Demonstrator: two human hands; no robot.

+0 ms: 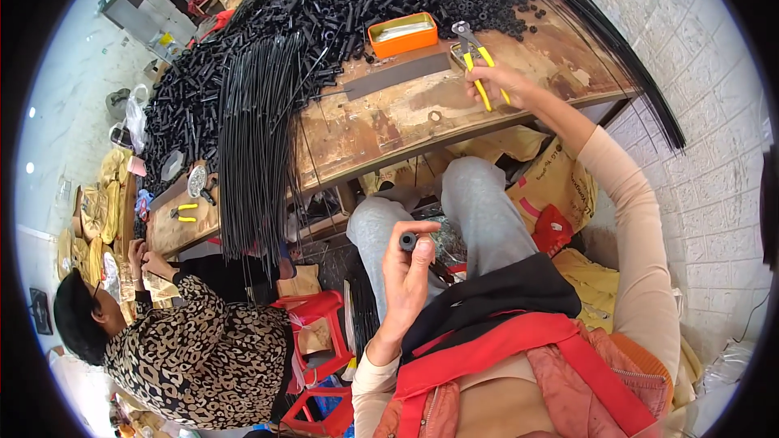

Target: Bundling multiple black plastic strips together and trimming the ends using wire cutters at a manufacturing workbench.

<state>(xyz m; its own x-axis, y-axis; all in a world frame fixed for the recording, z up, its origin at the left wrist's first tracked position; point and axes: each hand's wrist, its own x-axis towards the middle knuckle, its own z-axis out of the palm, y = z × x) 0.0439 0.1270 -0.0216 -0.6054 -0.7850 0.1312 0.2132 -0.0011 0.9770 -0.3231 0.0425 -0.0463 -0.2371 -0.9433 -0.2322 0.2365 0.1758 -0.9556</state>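
Observation:
My left hand (405,276) is raised in front of my lap, fingers wrapped round a black tube (408,241). One end of the tube, with a round hole, faces up; the rest is hidden by the hand. Over the table's front part, my right hand (497,83) grips a pair of pliers (466,39) by the yellow handles. The metal jaws point away from me, close to an orange tin (403,46). A flat dark grey strip (398,75) lies left of the pliers on the worn wooden table (381,126).
A big heap of short black tubes (357,0) covers the table's back and left. Long thin black rods (260,138) hang over the front edge. Another person (195,341) sits at left near yellow-handled pliers (187,212) and a red stool (324,316). A white brick wall (690,57) stands right.

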